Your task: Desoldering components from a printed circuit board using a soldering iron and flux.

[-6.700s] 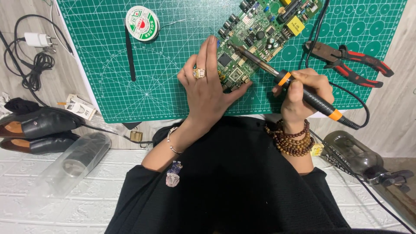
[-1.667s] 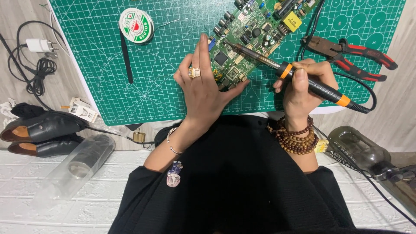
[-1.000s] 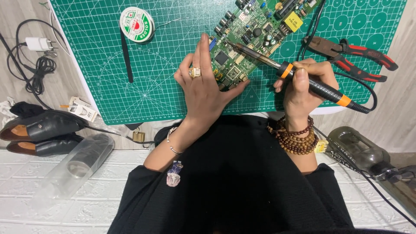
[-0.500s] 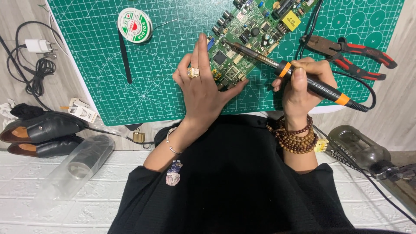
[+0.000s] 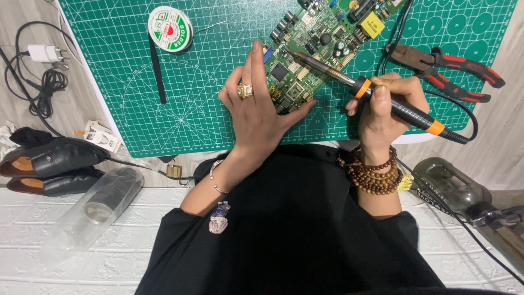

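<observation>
A green circuit board (image 5: 322, 49) is seen lying on a green cutting mat (image 5: 191, 109), its long axis slanted from the near left toward the far right. A soldering iron (image 5: 382, 101) is held across it, tip resting on the board's middle and handle trailing back to the right; the right hand (image 5: 387, 106) is closed around the black-and-orange handle, just right of the board. The left hand (image 5: 256, 109) is laid flat with fingers spread on the board's near-left end, pinning it, and is the nearer of the two to the board. A reel of solder wire (image 5: 170, 29) and black tweezers (image 5: 158, 68) are set well to the left on the mat, red-handled pliers (image 5: 442, 63) to the right. No container on the mat is seen; beside it, on the floor, a clear plastic bottle (image 5: 95, 210) lies on its side, contents unclear.
</observation>
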